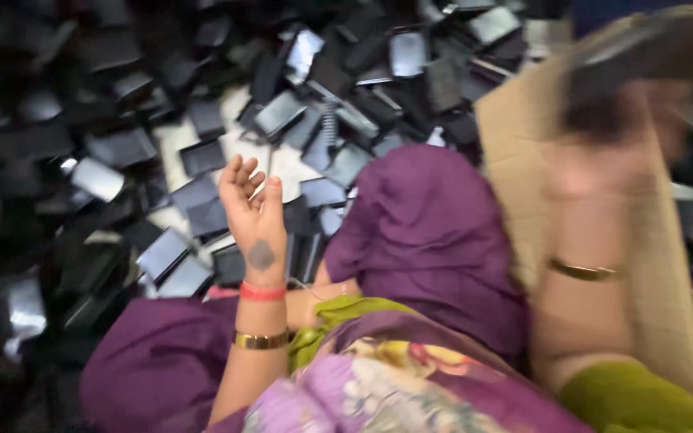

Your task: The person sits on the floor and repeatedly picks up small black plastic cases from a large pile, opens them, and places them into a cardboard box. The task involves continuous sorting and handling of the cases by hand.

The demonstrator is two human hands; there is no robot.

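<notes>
1. A person seated on the floor holds the left hand over a heap of small black trays, fingers loosely spread and slightly curled, gripping nothing.

2. The nearest trays lie just beyond and to the left of that hand's fingertips: one flat dark tray sits just beside the fingers, another lies lower, next to the wrist. Their open faces point up, and their long sides run slanting across the view.

3. A red band and a gold bangle circle the left wrist; a dark mark shows on the back of the hand.

4. The right hand is raised at the upper right and heavily blurred. It seems to grip a dark, tray-like object, but whether the fingers close on it cannot be told. A gold bangle rings that forearm.

5. A brown cardboard box lies behind the right arm, well apart from the left hand.

6. Purple cloth covers the raised knee between the two arms, separating the left hand's side of the heap from the cardboard box.

7. The left hand is by far the nearer to the loose trays on the pale floor.
</notes>
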